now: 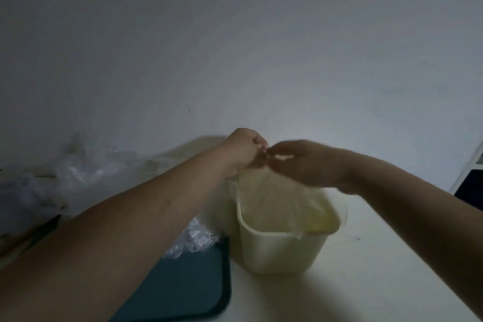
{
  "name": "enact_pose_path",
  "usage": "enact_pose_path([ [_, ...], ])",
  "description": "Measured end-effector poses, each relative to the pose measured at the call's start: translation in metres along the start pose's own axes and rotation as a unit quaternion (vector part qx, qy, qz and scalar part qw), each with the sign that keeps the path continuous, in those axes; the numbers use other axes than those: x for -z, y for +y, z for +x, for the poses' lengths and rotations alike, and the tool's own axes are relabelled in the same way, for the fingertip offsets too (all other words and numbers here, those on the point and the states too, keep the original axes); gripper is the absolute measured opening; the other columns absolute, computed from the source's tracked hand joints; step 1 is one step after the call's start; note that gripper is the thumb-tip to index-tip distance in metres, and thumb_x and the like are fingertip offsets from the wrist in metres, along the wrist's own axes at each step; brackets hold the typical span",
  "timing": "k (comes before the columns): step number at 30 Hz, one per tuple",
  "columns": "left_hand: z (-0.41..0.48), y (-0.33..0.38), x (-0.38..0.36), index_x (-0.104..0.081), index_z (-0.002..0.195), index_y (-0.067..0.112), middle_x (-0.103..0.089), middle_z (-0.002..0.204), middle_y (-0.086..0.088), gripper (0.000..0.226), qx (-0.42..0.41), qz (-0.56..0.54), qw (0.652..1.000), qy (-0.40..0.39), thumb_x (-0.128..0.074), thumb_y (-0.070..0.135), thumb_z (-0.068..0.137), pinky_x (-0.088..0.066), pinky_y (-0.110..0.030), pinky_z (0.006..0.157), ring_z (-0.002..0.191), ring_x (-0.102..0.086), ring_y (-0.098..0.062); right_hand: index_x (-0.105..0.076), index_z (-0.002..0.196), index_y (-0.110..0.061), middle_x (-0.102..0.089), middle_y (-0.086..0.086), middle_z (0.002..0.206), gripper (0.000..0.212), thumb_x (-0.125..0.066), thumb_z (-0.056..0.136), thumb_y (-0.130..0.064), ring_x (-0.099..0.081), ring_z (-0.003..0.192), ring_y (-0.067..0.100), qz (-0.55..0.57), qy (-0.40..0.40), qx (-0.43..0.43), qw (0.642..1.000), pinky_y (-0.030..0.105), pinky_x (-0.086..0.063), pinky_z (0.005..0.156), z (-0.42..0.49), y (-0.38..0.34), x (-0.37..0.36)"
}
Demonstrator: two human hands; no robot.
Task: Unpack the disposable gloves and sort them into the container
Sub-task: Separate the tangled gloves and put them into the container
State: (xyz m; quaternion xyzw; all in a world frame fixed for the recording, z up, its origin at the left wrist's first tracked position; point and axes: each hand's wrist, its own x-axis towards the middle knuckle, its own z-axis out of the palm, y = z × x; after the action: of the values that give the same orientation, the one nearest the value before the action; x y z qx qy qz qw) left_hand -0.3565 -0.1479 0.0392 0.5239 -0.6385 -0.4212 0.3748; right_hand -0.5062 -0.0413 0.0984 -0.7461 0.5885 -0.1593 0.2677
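Above the open top of a cream container (274,251), the two hands meet, fingertips almost touching. The left hand (243,151) has its fingers curled in and pinches the top edge of a thin, see-through glove (274,191). The right hand (305,162) comes in from the other side and pinches the same edge between thumb and fingertips, though blur hides the exact grip. The glove hangs down from both hands as a loose, filmy sheet, and its lower part reaches into the container; a bit of film seems to lap over the rim at the near right corner. The container stands upright on a pale counter (366,256), close to the wall (235,34) behind it. Just beside the container, on the left, lies a dark teal mat (188,290) with rounded corners, and a crumpled wad of clear plastic (193,238) sits at the mat's far edge, partly hidden by the left forearm. Farther left, a heap of cloudy plastic bags (86,165) is piled against the wall. The light is dim, so finer detail cannot be made out.
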Motion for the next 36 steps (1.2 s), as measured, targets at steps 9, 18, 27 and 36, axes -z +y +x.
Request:
enact_pose_path([
  [9,-0.035,-0.008,0.057,-0.073,0.111,0.023,-0.071,0.104,0.009,0.022,-0.104,0.055,0.981,0.152,-0.07,0.011,0.093,-0.047,-0.011,0.069,0.094,-0.066,-0.002,-0.022,0.163,-0.03,-0.03,0.003,0.167,0.066,-0.04,0.105,-0.055,-0.035,0.149,0.031,-0.265,-0.19,-0.072,0.943,0.046,-0.03,0.119,0.06,0.014,-0.067],
  [18,-0.104,-0.077,0.095,-0.07,0.118,0.03,-0.056,0.134,0.011,0.023,-0.129,0.451,0.879,-0.078,-0.068,0.033,0.095,-0.043,-0.033,0.109,0.129,-0.05,-0.013,-0.046,0.154,-0.018,-0.047,0.005,0.156,0.055,-0.041,0.108,-0.047,-0.052,0.135,0.026,-0.319,-0.185,-0.061,0.927,0.031,-0.043,0.095,0.055,-0.007,-0.057],
  [27,-0.103,-0.115,0.103,-0.065,0.084,0.018,-0.056,0.094,0.004,0.023,-0.142,0.545,0.824,-0.058,-0.052,0.037,0.083,-0.052,-0.04,0.072,0.086,-0.06,-0.025,-0.071,0.12,-0.024,-0.071,-0.001,0.119,0.029,-0.052,0.101,-0.036,-0.067,0.104,0.022,-0.254,0.077,0.126,0.956,0.037,-0.056,0.092,0.017,-0.065,-0.073],
  [36,-0.145,-0.131,0.138,-0.07,0.121,0.022,-0.056,0.118,0.016,0.029,-0.16,0.4,0.902,0.022,-0.068,0.034,0.095,-0.049,-0.027,0.095,0.107,-0.054,-0.005,-0.07,0.127,-0.029,-0.068,-0.005,0.13,0.038,-0.054,0.1,-0.052,-0.065,0.115,0.018,-0.33,-0.02,0.088,0.94,0.037,-0.054,0.098,0.007,-0.065,-0.11],
])
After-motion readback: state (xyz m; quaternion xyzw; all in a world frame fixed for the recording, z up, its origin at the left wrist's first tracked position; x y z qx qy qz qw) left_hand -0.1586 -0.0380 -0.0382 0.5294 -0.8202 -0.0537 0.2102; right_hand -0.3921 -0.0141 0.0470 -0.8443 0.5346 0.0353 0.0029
